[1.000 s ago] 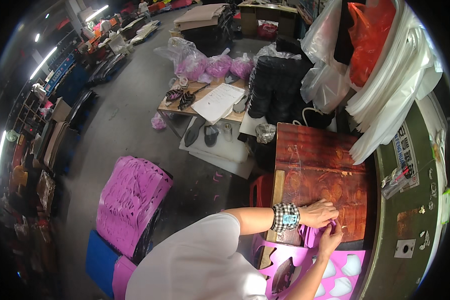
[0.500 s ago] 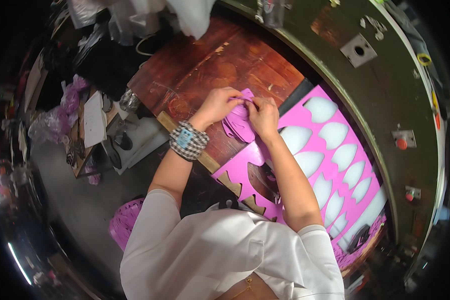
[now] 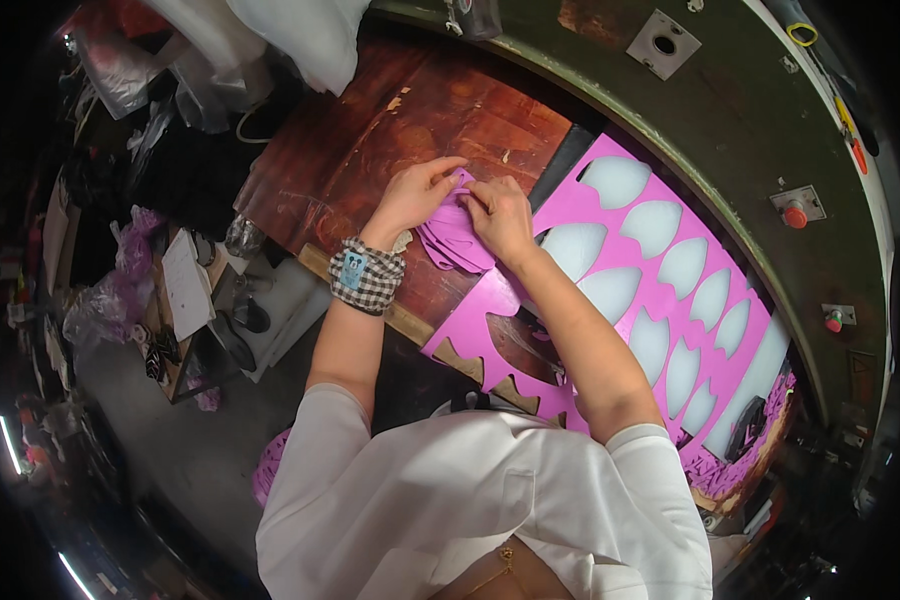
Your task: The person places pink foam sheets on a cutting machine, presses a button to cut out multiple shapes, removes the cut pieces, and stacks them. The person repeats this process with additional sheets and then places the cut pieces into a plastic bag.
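Note:
A loose stack of thin pink cut pieces (image 3: 452,236) lies on the red-brown wooden board (image 3: 370,135), its pieces fanned and uneven. My left hand (image 3: 417,197), a checked scrunchie (image 3: 372,277) round its wrist, pinches the stack's far end from the left. From the right, my right hand (image 3: 502,213) closes its curled fingers on the same pieces. Beneath my right forearm spreads a pink sheet (image 3: 610,228) with several leaf-shaped holes, pale surface showing through them. The undersides of the stack and some fingertips are hidden.
A dark green machine beam (image 3: 730,150) with a red button (image 3: 795,215) curves along the far right. Clear plastic bags (image 3: 300,40) hang at the far left. A cluttered side table (image 3: 185,280) stands left. Pink scraps (image 3: 740,460) heap at the lower right.
The whole view has shifted, so the board and machine sit further left and up. Both hands stay on the pink stack, and the fingers have changed position slightly.

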